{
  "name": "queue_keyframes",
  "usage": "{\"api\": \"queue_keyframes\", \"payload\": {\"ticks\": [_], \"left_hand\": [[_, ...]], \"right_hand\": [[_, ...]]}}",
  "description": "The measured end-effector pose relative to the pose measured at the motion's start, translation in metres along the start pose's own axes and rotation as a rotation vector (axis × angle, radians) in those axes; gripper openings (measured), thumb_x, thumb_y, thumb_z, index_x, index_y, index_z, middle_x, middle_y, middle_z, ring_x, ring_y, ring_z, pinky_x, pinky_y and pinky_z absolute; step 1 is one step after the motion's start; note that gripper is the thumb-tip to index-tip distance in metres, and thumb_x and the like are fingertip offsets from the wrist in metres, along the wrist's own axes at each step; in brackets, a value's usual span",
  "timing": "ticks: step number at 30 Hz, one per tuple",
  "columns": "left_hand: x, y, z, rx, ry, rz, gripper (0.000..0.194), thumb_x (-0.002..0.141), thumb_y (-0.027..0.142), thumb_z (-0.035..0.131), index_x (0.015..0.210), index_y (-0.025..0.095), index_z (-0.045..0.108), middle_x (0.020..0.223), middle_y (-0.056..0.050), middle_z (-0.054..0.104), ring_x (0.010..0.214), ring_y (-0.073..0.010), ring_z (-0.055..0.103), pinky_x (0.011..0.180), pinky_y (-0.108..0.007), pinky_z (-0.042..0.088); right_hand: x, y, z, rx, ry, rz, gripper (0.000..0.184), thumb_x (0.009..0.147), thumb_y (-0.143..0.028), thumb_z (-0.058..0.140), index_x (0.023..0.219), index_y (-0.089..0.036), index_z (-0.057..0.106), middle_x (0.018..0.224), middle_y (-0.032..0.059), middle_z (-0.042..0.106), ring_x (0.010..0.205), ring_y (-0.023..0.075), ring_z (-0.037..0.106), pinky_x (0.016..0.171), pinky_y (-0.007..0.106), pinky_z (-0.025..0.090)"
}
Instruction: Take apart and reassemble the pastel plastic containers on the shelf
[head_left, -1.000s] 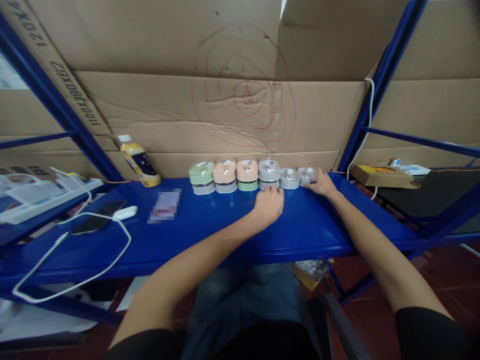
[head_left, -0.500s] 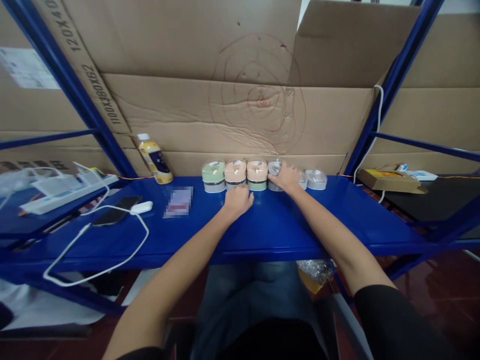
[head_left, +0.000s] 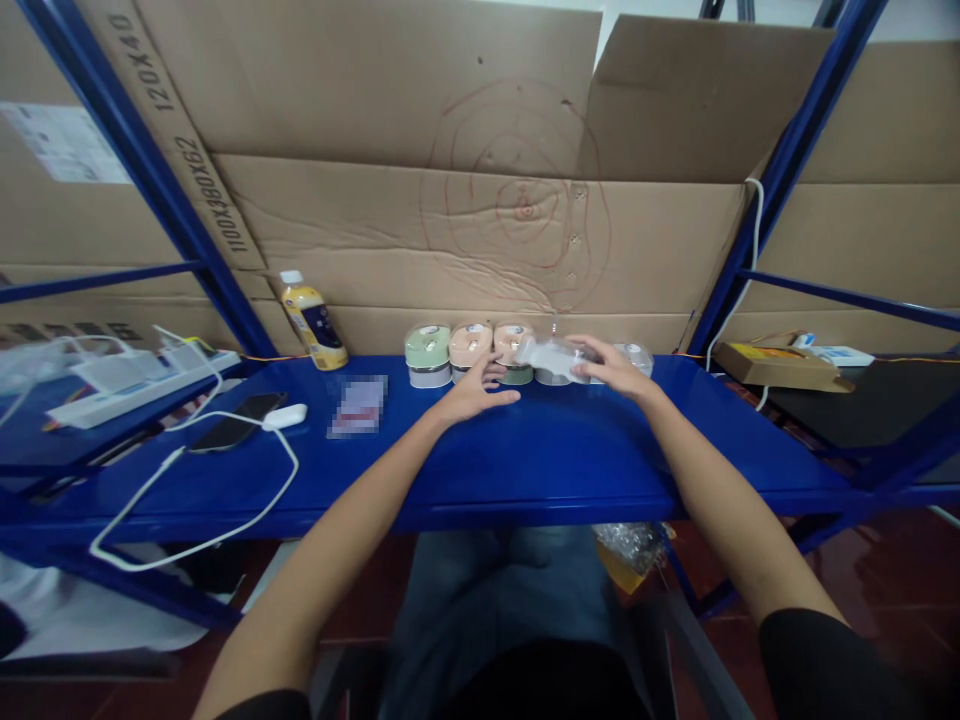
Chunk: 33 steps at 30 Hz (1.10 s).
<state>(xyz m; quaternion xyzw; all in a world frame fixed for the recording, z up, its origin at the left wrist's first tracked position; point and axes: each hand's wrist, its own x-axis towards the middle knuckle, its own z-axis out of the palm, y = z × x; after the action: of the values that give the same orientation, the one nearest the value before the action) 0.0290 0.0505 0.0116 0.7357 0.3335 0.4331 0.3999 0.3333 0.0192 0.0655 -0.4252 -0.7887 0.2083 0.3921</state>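
Blue steel shelving rack (head_left: 150, 190) on both sides, backed by big tan corrugated cardboard sheets (head_left: 360, 240) with red scribbled rings on them. Long glossy blue metal bench (head_left: 547, 470) across the middle, carrying a white power strip (head_left: 142, 390) at far left, a black smartphone (head_left: 236, 433) with a looped white cable (head_left: 195, 530) beside it, a yellow-labelled plastic bottle (head_left: 313, 335) against the cardboard, and a flat packet (head_left: 357, 406) too blurred to read. Toward the back edge, a tight row of small round stacked plastic tubs: sage green tub (head_left: 427, 345), peach tub (head_left: 471, 345), more colours and grey further along. Left hand (head_left: 476, 395) open just in front of the row, left fingers (head_left: 499, 372) spread, nothing held. Right hand (head_left: 619, 370) reaching in from the right, right fingers (head_left: 592, 350) curled onto a translucent whitish round tub (head_left: 551, 358), tilted and up out of line above the row. Contact between the left fingertips and that tub: can't tell from up here. Step in hand, by the look of things: handling that one tub on its own. Next move calling for a steady grip, with the left hand close enough to help.
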Motion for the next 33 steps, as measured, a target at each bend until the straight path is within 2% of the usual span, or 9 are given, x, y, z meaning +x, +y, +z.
{"api": "queue_keyframes", "payload": {"ticks": [4,8,11,15,19,21,25,30,33], "left_hand": [[-0.018,0.001,-0.006,0.023,-0.162,-0.028,0.104,0.058,0.038,0.096,0.149,0.021,0.048,0.145,-0.019,0.058,0.137,-0.0356,0.056,0.117,-0.057,0.042],[-0.038,0.006,-0.002,0.22,-0.198,0.004,0.109,0.056,0.044,0.098,0.148,0.017,0.046,0.139,-0.019,0.063,0.131,-0.0366,0.06,0.116,-0.056,0.043],[-0.044,0.008,0.006,0.323,-0.155,0.079,0.112,0.056,0.049,0.097,0.149,0.018,0.044,0.139,-0.017,0.063,0.13,-0.0374,0.06,0.112,-0.055,0.046],[-0.043,0.005,0.015,0.349,-0.144,0.145,0.116,0.057,0.051,0.097,0.152,0.02,0.038,0.139,-0.016,0.063,0.129,-0.0381,0.06,0.111,-0.055,0.047],[-0.042,0.001,0.01,0.386,-0.115,0.122,0.123,0.057,0.053,0.097,0.157,0.02,0.033,0.144,-0.019,0.058,0.133,-0.0404,0.056,0.112,-0.058,0.044],[-0.044,0.002,0.006,0.436,-0.12,0.151,0.105,0.063,0.054,0.094,0.151,0.022,0.047,0.143,-0.017,0.057,0.133,-0.0396,0.056,0.114,-0.058,0.043],[-0.048,0.008,0.003,0.549,-0.174,0.195,0.052,0.083,0.054,0.078,0.126,0.025,0.073,0.134,-0.013,0.059,0.134,-0.0373,0.054,0.117,-0.055,0.041],[-0.048,0.013,0.003,0.55,-0.124,0.195,0.043,0.091,0.055,0.066,0.119,0.024,0.078,0.13,-0.013,0.063,0.138,-0.0363,0.051,0.118,-0.053,0.041],[-0.042,0.013,-0.006,0.502,0.043,0.177,0.044,0.092,0.055,0.062,0.117,0.021,0.076,0.128,-0.012,0.065,0.13,-0.0333,0.057,0.117,-0.05,0.043]], "right_hand": [[-0.002,0.0,0.027,0.141,-0.408,-0.042,0.076,0.074,-0.038,0.081,0.146,-0.026,0.057,0.144,0.0072,0.063,0.131,0.0307,0.061,0.113,0.049,0.048],[-0.003,0.0,0.052,0.066,-0.519,-0.059,0.1,0.066,-0.04,0.089,0.154,-0.021,0.047,0.152,0.0122,0.056,0.137,0.0331,0.056,0.117,0.051,0.044],[-0.008,-0.007,0.064,-0.1,-0.422,-0.134,0.107,0.065,-0.052,0.091,0.156,-0.021,0.045,0.152,0.0153,0.055,0.139,0.0359,0.053,0.118,0.055,0.041],[-0.01,-0.018,0.079,-0.279,-0.27,-0.208,0.101,0.067,-0.064,0.086,0.152,-0.021,0.051,0.138,0.0175,0.063,0.127,0.0389,0.06,0.108,0.059,0.049],[-0.007,-0.019,0.072,-0.251,-0.19,-0.236,0.089,0.072,-0.063,0.083,0.147,-0.023,0.056,0.138,0.0153,0.065,0.123,0.0362,0.064,0.105,0.055,0.051],[-0.005,-0.015,0.059,-0.199,-0.11,-0.221,0.079,0.079,-0.06,0.078,0.145,-0.021,0.057,0.139,0.0145,0.065,0.124,0.0339,0.064,0.107,0.052,0.051],[-0.004,-0.001,0.032,-0.168,0.059,-0.066,0.068,0.089,-0.059,0.068,0.143,-0.02,0.056,0.132,0.0137,0.07,0.116,0.0317,0.068,0.104,0.052,0.052],[-0.002,0.009,0.027,-0.18,0.094,0.022,0.067,0.091,-0.06,0.065,0.142,-0.018,0.056,0.129,0.0147,0.071,0.116,0.0323,0.067,0.103,0.051,0.052],[-0.002,0.009,0.031,-0.181,0.073,0.023,0.066,0.091,-0.061,0.063,0.142,-0.02,0.055,0.131,0.014,0.07,0.116,0.032,0.067,0.103,0.051,0.052]]}}
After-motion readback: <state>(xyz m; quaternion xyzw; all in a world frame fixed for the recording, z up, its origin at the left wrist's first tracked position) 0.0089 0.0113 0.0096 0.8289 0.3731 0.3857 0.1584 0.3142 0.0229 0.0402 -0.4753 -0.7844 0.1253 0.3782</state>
